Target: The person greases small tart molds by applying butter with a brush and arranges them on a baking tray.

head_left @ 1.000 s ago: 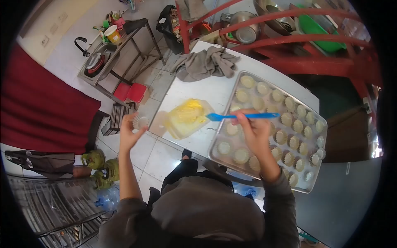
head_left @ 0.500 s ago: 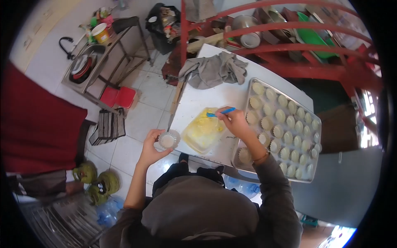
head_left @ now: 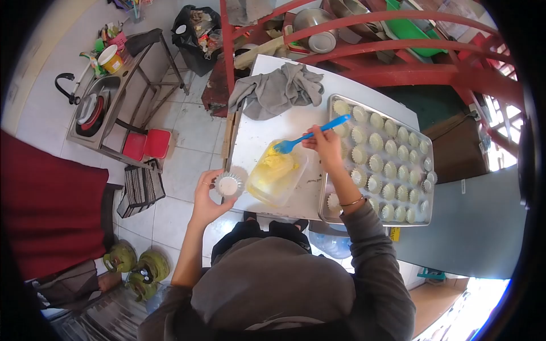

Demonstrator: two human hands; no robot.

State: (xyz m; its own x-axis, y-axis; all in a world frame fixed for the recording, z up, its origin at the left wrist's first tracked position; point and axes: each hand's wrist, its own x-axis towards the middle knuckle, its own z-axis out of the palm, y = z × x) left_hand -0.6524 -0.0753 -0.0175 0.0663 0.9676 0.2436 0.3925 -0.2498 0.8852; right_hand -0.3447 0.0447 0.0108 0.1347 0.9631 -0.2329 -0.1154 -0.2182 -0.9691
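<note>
My left hand (head_left: pixel 208 200) grips a small fluted metal tart mould (head_left: pixel 228 184) by its rim, just off the table's left edge. Between the fingers of my right hand (head_left: pixel 325 146) is the handle of a blue pastry brush (head_left: pixel 310 135). Its bristle end rests in soft yellow fat, perhaps butter or margarine (head_left: pixel 278 162), in a clear plastic tub (head_left: pixel 270 196). To the right of that hand lies a metal baking tray (head_left: pixel 418 221) filled with rows of similar fluted moulds (head_left: pixel 375 163).
A grey cloth (head_left: pixel 278 91) lies crumpled at the back of the white table (head_left: pixel 259 129). Beyond it stands a red metal rack (head_left: pixel 398 74) with bowls. At the left are a sink (head_left: pixel 94 111), a red stool (head_left: pixel 154 143) and green gas cylinders (head_left: pixel 145 273) on the floor.
My right hand has turned, so the blue brush's handle now points up and right and shows more. The mould stays in my left hand. The whole view has shifted slightly.
</note>
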